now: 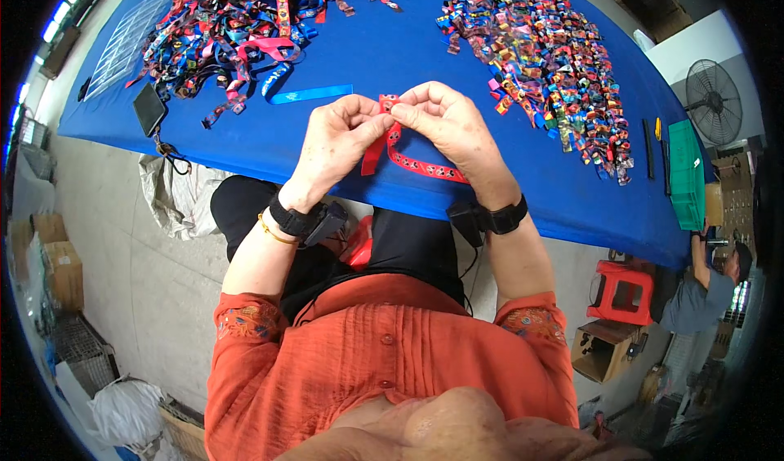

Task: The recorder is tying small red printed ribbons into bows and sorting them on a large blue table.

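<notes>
A red patterned ribbon strap (423, 165) is pinched between my two hands above the front part of the blue-covered table (371, 40). My left hand (339, 138) grips it with thumb and forefinger, and a short red end hangs below those fingers. Close beside it, my right hand (453, 130) also pinches the strap near its top, where it folds over. From there the longer part curves down to the right, under my right wrist. Just beyond my left hand lies a bright blue strap (310, 94), trailing out of a big tangled pile of colourful straps (237, 32).
Rows of bundled colourful straps (547, 53) cover the right side. A wire rack (131, 36) and a dark flat piece (149, 110) lie at left. A green crate (686, 175) stands at the right edge, near another person (706, 298). A red stool (622, 292) and a fan (713, 102) are beyond.
</notes>
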Demonstrator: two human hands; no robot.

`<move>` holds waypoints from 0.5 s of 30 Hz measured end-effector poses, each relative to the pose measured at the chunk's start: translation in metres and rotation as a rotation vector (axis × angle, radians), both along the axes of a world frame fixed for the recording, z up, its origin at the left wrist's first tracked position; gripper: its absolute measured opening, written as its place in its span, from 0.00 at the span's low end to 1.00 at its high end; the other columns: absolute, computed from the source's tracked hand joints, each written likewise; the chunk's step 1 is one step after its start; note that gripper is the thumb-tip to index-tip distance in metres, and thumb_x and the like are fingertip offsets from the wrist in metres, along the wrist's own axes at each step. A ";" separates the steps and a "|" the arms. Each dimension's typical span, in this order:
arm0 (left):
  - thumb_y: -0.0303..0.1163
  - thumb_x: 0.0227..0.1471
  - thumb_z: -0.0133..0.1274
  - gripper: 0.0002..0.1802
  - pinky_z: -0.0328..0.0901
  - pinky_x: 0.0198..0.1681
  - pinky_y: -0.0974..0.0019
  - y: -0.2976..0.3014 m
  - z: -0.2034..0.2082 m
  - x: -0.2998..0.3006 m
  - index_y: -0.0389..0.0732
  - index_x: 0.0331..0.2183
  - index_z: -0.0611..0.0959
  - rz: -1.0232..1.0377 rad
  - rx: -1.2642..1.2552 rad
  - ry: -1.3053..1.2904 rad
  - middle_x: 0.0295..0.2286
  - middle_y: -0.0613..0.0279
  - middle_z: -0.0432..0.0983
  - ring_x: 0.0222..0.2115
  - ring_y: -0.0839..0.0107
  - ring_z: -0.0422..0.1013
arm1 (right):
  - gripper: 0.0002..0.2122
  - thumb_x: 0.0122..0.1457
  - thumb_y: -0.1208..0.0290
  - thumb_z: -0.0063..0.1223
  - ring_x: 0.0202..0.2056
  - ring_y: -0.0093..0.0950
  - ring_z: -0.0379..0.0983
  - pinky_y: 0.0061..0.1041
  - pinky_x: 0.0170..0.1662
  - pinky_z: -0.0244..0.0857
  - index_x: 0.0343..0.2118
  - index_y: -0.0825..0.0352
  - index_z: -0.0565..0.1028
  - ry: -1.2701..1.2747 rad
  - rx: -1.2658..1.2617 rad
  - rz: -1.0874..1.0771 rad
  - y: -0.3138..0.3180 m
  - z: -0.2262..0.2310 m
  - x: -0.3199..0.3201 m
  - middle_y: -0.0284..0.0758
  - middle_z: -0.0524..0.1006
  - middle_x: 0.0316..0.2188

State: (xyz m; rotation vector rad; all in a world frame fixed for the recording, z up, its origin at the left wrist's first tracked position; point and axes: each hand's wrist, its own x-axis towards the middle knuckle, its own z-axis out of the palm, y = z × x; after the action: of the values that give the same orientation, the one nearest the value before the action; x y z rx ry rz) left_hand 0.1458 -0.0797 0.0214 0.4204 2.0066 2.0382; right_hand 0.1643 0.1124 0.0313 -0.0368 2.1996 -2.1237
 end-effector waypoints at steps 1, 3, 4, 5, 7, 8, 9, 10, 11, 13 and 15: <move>0.28 0.54 0.62 0.08 0.66 0.30 0.80 -0.003 -0.004 -0.001 0.34 0.34 0.82 0.020 0.018 0.002 0.27 0.66 0.81 0.27 0.86 0.71 | 0.12 0.56 0.69 0.65 0.35 0.18 0.75 0.20 0.38 0.70 0.39 0.69 0.77 0.023 0.006 0.019 0.000 -0.005 0.001 0.34 0.81 0.33; 0.27 0.55 0.61 0.07 0.66 0.32 0.80 -0.007 -0.008 -0.003 0.34 0.35 0.82 0.032 0.067 -0.024 0.28 0.66 0.81 0.28 0.85 0.72 | 0.12 0.56 0.70 0.64 0.36 0.19 0.75 0.22 0.40 0.70 0.39 0.70 0.77 0.052 0.054 0.030 0.002 -0.014 0.009 0.34 0.80 0.35; 0.27 0.55 0.61 0.07 0.66 0.32 0.80 -0.008 -0.008 -0.003 0.34 0.35 0.82 0.030 0.068 -0.024 0.28 0.66 0.81 0.28 0.85 0.72 | 0.12 0.56 0.70 0.63 0.37 0.20 0.75 0.23 0.41 0.70 0.40 0.71 0.77 0.082 0.100 0.046 0.002 -0.018 0.013 0.35 0.80 0.36; 0.27 0.55 0.61 0.07 0.67 0.33 0.79 -0.010 -0.008 -0.003 0.34 0.36 0.82 0.029 0.121 -0.041 0.29 0.65 0.81 0.29 0.84 0.73 | 0.13 0.55 0.72 0.62 0.38 0.24 0.76 0.27 0.44 0.70 0.42 0.71 0.77 0.094 0.189 0.069 0.004 -0.019 0.018 0.37 0.80 0.38; 0.26 0.56 0.60 0.07 0.68 0.37 0.78 -0.014 -0.006 -0.003 0.33 0.36 0.82 0.024 0.199 -0.063 0.30 0.62 0.82 0.31 0.82 0.75 | 0.13 0.55 0.73 0.62 0.39 0.22 0.75 0.25 0.43 0.70 0.43 0.71 0.77 0.100 0.324 0.094 0.006 -0.023 0.029 0.35 0.80 0.38; 0.26 0.56 0.60 0.07 0.68 0.37 0.78 -0.016 -0.006 -0.003 0.33 0.36 0.82 0.023 0.200 -0.061 0.30 0.62 0.82 0.31 0.82 0.75 | 0.13 0.55 0.75 0.62 0.39 0.19 0.74 0.22 0.43 0.70 0.44 0.70 0.77 0.105 0.457 0.120 0.006 -0.024 0.035 0.33 0.79 0.39; 0.25 0.56 0.60 0.07 0.68 0.37 0.77 -0.017 -0.006 -0.003 0.33 0.36 0.82 0.021 0.227 -0.067 0.31 0.62 0.82 0.31 0.81 0.75 | 0.14 0.52 0.74 0.64 0.36 0.23 0.74 0.24 0.40 0.69 0.42 0.69 0.78 0.148 0.553 0.094 0.005 -0.024 0.040 0.34 0.79 0.38; 0.25 0.56 0.60 0.06 0.68 0.37 0.77 -0.018 -0.005 -0.004 0.33 0.36 0.82 0.017 0.255 -0.072 0.31 0.61 0.82 0.31 0.81 0.75 | 0.14 0.52 0.74 0.64 0.36 0.23 0.74 0.24 0.40 0.69 0.42 0.69 0.78 0.150 0.554 0.090 0.005 -0.027 0.042 0.34 0.79 0.38; 0.25 0.56 0.59 0.06 0.69 0.38 0.76 -0.019 -0.006 -0.004 0.34 0.36 0.82 0.021 0.268 -0.088 0.32 0.61 0.82 0.31 0.80 0.76 | 0.14 0.51 0.72 0.64 0.38 0.31 0.75 0.30 0.43 0.69 0.40 0.67 0.78 0.232 0.588 0.089 0.005 -0.032 0.044 0.37 0.79 0.38; 0.26 0.56 0.59 0.07 0.69 0.39 0.75 -0.021 -0.006 -0.004 0.34 0.37 0.81 0.016 0.291 -0.062 0.32 0.59 0.83 0.32 0.79 0.76 | 0.13 0.49 0.68 0.65 0.42 0.41 0.74 0.37 0.46 0.67 0.37 0.65 0.79 0.310 0.610 0.087 0.002 -0.031 0.046 0.41 0.78 0.35; 0.26 0.57 0.58 0.08 0.69 0.40 0.74 -0.020 -0.005 -0.002 0.34 0.38 0.80 0.012 0.315 -0.035 0.33 0.57 0.83 0.33 0.78 0.77 | 0.13 0.49 0.68 0.65 0.40 0.41 0.74 0.36 0.44 0.67 0.37 0.65 0.79 0.292 0.645 0.075 0.000 -0.029 0.049 0.40 0.78 0.34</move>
State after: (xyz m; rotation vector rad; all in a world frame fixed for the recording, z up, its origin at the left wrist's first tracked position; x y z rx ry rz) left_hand 0.1435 -0.1001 0.0161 0.4288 1.6734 2.3587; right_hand 0.2133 0.1127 0.0019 -0.3964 2.8854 -1.3498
